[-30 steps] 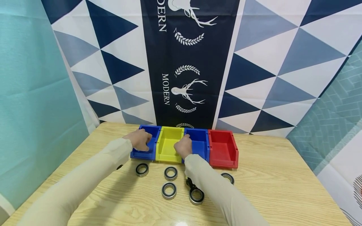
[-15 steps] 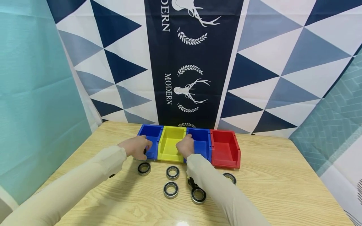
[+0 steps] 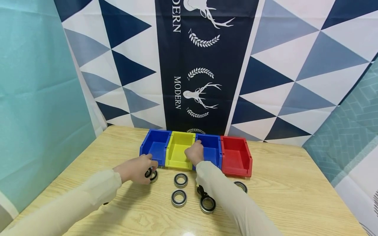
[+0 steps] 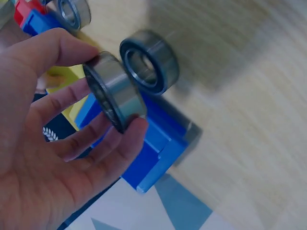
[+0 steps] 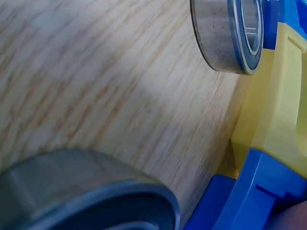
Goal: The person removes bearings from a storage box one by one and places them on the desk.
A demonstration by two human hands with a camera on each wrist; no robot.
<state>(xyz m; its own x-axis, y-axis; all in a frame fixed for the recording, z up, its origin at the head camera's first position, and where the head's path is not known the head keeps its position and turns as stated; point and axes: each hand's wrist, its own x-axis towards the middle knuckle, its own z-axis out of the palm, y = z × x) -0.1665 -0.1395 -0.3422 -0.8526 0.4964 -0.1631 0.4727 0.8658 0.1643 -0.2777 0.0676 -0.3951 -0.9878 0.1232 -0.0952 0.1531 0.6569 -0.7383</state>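
My left hand (image 3: 136, 168) pinches a ball bearing (image 4: 115, 93) between thumb and fingers, its steel outer ring facing the left wrist camera. Just beyond it a second bearing (image 4: 149, 62) lies on the table, in front of the left blue bin (image 3: 156, 149). My right hand (image 3: 195, 153) is at the border between the yellow bin (image 3: 178, 164) and the other blue bin (image 3: 211, 152). Its fingers are hidden in the head view, and only a sliver of skin shows in the right wrist view.
A red bin (image 3: 234, 157) ends the row on the right. More bearings lie before the bins: one bearing (image 3: 180, 180), a nearer one (image 3: 178, 198), another (image 3: 207, 205) by the right sleeve, and one (image 3: 240, 186) partly behind that sleeve. A patterned cloth (image 3: 195, 65) hangs behind the table.
My left hand has moved from over the left blue bin toward me, down to its front edge, with a bearing now visible in it. My right hand has stayed at the bins.
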